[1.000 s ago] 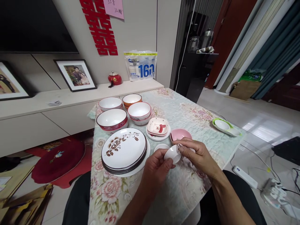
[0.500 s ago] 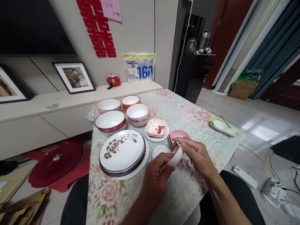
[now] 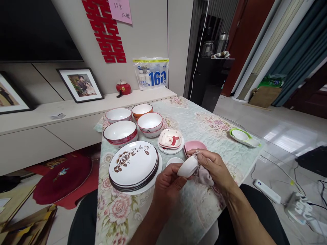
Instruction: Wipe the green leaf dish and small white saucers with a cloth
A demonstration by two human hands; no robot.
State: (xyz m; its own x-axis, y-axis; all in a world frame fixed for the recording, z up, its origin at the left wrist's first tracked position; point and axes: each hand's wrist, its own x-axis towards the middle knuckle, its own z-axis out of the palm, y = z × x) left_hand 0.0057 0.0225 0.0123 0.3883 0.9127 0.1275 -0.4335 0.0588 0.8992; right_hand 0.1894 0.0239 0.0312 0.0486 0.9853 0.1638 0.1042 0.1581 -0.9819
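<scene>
- While gripping a small white bowl (image 3: 187, 168) over the near part of the tabletop (image 3: 189, 211), busy with a wiping step, to judge by the cloth (image 3: 205, 175) bunched up against the far end.
- Left hand (image 3: 168, 182) now: pinching the bowl by the near edge, thumb low, fingers along the upper side.
- Right hand (image 3: 214, 167): thumb and fingers pressed together on the cloth, right up against the bowl, with a loose fold hanging below. Cannot tell how much cloth is tucked inside.
- Bowl tilted, held between both hands, just in front of a pink bowl (image 3: 196, 145) and hiding part of a small white dish (image 3: 174, 160).
- Over to the left, a stack of flowered plates (image 3: 134, 163); beyond the dish, a bear-printed dish (image 3: 168, 139); farther back, a cluster of larger bowls (image 3: 150, 121).
- Well apart, near the right edge, a green-edged dish (image 3: 252, 143) with a little white bowl (image 3: 240, 135) resting in it.
- Next move, as a judgement: calls for a steady left pinch, light cloth pressure, and a small turn of the bowl to bring another stretch of rim under the fabric.
- Worth watching: smooth, probably slippery glaze, held only by the edge. Easy does it!
</scene>
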